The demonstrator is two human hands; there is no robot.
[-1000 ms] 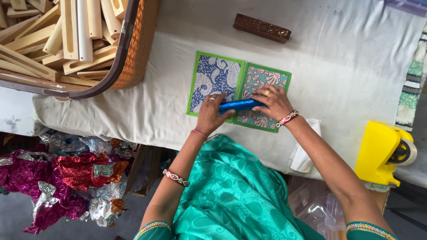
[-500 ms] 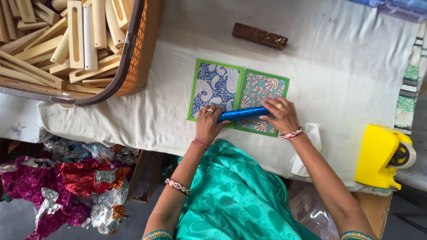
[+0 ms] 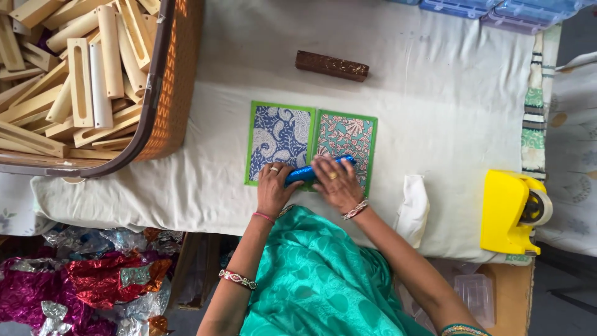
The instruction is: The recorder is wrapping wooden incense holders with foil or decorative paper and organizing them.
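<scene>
Head cam: left hand (image 3: 275,188) & right hand (image 3: 336,183) both grip blue foil-wrapped stick (image 3: 309,172) over patterned papers (image 3: 279,134).

Two patterned sheets (image 3: 311,144) are laid side by side at frame centre on the cloth-covered table (image 3: 435,81). A basket (image 3: 168,106) is placed upper left, a tape dispenser (image 3: 507,211) lower right, a wooden block (image 3: 331,65) above the sheets.

Both hands (image 3: 311,183) on blue foil-wrapped bar (image 3: 317,171), probably gripped, patterned cards (image 3: 280,134) beneath
</scene>
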